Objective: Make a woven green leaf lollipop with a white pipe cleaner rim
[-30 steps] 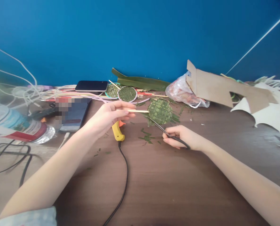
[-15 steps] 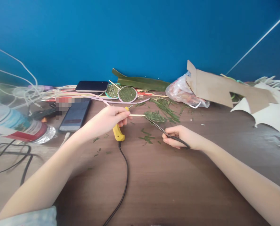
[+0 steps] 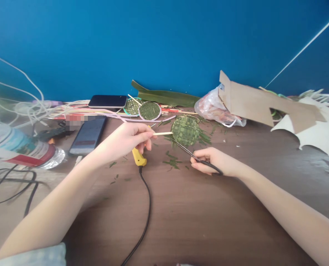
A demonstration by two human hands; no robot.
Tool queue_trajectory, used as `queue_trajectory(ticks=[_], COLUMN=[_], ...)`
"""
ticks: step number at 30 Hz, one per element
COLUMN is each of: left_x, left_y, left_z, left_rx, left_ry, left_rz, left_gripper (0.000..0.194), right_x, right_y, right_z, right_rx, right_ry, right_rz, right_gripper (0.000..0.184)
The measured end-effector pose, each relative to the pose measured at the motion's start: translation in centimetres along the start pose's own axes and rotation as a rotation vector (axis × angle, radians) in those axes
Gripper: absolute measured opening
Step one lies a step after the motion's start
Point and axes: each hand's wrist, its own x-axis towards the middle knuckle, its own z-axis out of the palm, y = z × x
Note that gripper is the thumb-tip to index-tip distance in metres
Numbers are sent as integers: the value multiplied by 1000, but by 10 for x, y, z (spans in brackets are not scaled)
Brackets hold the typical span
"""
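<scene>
My left hand (image 3: 133, 137) pinches the pale stick handle (image 3: 163, 133) of a small round fan (image 3: 185, 130) woven from green leaf strips. The fan's checkered face is turned toward me. In my right hand (image 3: 208, 161) are black-handled scissors (image 3: 190, 152), their blades pointing up and left to the fan's edge near the stick. Whether the blades touch the fan, I cannot tell. Below my left hand lies a yellow glue gun (image 3: 139, 157), partly hidden by the fingers. Cut leaf scraps (image 3: 173, 162) are scattered under the fan.
Two finished-looking round fans (image 3: 150, 111) lie at the back beside a long green leaf (image 3: 167, 98). Phones (image 3: 88, 136), a plastic bottle (image 3: 23, 146) and tangled white cords are on the left. A plastic bag (image 3: 212, 107) and cut cardboard (image 3: 247, 96) sit at the right. A black cable (image 3: 149, 207) runs forward.
The fan has rolled about its stick, from nearly edge-on to showing its woven face. My left fingers have shifted slightly; the scissors stay almost in place.
</scene>
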Motion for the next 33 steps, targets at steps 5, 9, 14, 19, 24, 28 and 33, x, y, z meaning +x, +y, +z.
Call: queue_trajectory(ticks=[5, 9, 14, 19, 24, 28, 33], left_x=[1, 0, -1, 0, -1, -1, -1], left_y=[-1, -2, -1, 2, 5, 6, 4], left_z=[-1, -1, 4, 8, 6, 6, 7], left_rx=[1, -1, -36, -35, 9, 10, 1], left_ry=[-24, -31, -66, -131, -150, -158, -164], left_rz=[9, 14, -29, -80, -104, -102, -103], left_gripper=[25, 26, 23, 19, 18, 18, 17], right_x=[0, 0, -1, -3, -1, 1, 0], right_y=[0, -1, -6, -11, -6, -2, -3], right_z=[-1, -1, -1, 1, 3, 4, 4], right_rx=[-14, -14, 5, 4, -21, -14, -17], right_ry=[1, -4, -8, 6, 34, 51, 53], right_rz=[-2, -5, 1, 17, 8, 8, 4], right_gripper=[29, 28, 23, 21, 21, 19, 20])
